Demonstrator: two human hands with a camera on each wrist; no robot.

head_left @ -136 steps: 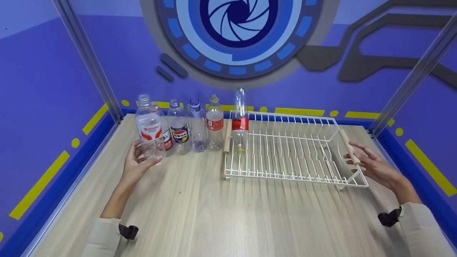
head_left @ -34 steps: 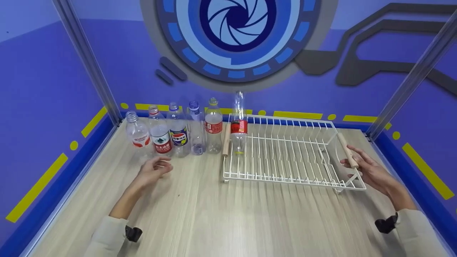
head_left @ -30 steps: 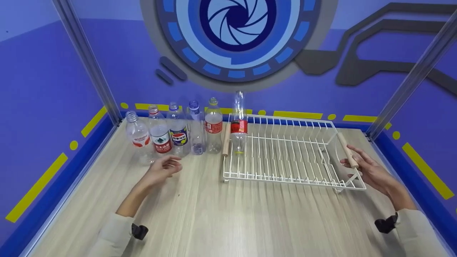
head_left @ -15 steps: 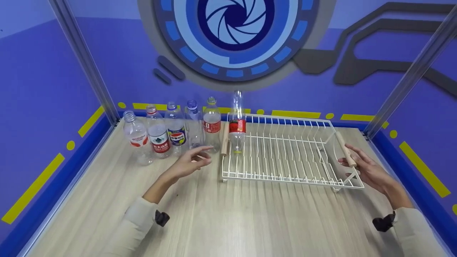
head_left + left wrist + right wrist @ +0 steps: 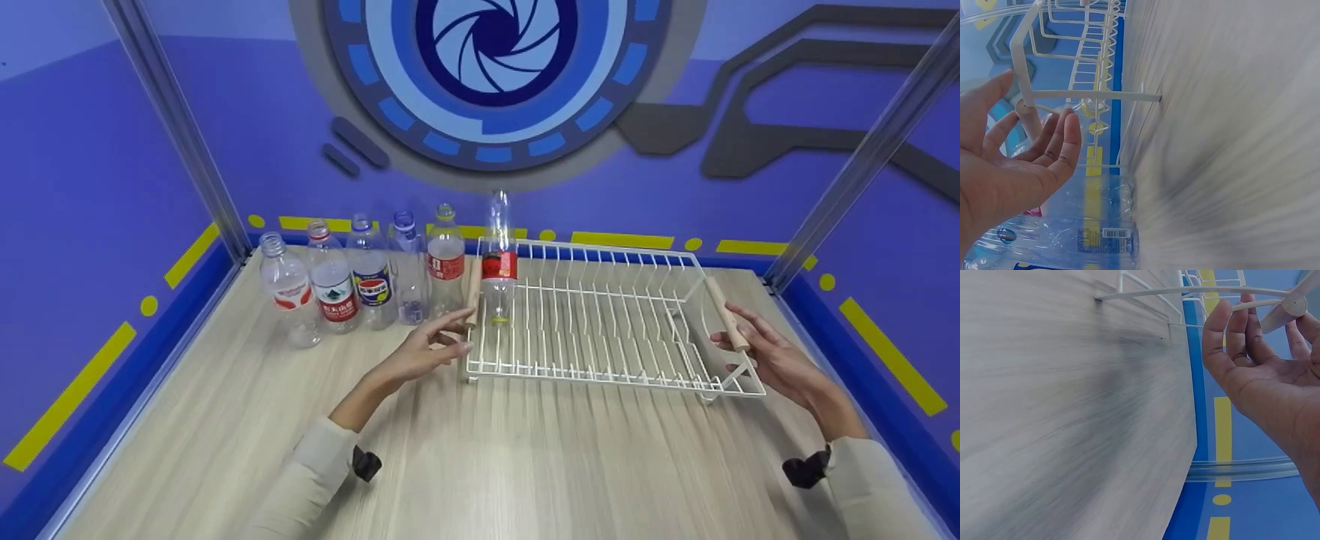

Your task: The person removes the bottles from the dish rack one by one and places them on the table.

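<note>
A white wire dish rack [image 5: 592, 330] with wooden handles at both ends stands on the table. My left hand [image 5: 424, 352] is at its left handle [image 5: 474, 289], index fingertip right at the wood and thumb lower by the wire. In the left wrist view the left hand's fingers [image 5: 1053, 146] are loosely bent beside that handle. My right hand [image 5: 780, 356] has its fingers curled round the right handle [image 5: 726, 315], some passing beneath it, as the right wrist view shows. A clear bottle with a red label [image 5: 499, 264] stands upright in the rack's left end.
Several uncapped plastic bottles stand in a row left of the rack: a white-and-red labelled one [image 5: 292, 296], a red-labelled one [image 5: 335, 300], a blue-labelled one [image 5: 373, 286], a purplish one [image 5: 410, 277] and another red-labelled one [image 5: 446, 266]. Blue walls [image 5: 187, 187] enclose the table.
My left hand has put down the white-and-red labelled bottle at the row's left end, then moved right past the bottles to the rack's left handle. My right hand has stayed at the right handle.
</note>
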